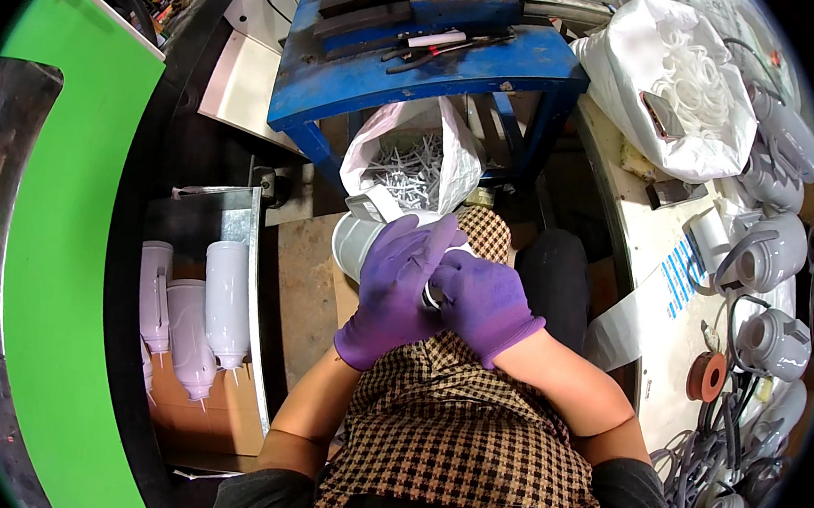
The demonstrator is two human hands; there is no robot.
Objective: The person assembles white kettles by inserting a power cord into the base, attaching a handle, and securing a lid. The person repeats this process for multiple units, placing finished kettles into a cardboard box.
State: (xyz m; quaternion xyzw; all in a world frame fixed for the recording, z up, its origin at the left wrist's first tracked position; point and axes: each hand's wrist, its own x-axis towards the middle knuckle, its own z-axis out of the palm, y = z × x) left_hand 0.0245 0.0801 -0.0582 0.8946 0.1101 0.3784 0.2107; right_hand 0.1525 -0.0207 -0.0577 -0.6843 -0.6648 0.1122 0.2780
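Note:
Both my hands wear purple gloves and meet over a light grey, round plastic housing (pixel 355 243) with a handle-like part, held in front of my checked apron. My left hand (pixel 394 281) lies closed over its near side, fingers pointing up and to the right. Against it is my right hand (pixel 487 302), its fingers curled in at the housing's right end. A small dark and white edge shows between the hands; I cannot make out what it is. The gloves hide much of the housing.
Ahead, a white sack (pixel 461 154) of small grey pieces sits below a blue metal bench (pixel 428 90) bearing pliers. Grey plastic bodies (pixel 227 303) lie in a metal tray at left. On the right table (pixel 654 304) are corded grey housings (pixel 775 251) and a sack of clear rings (pixel 619 56).

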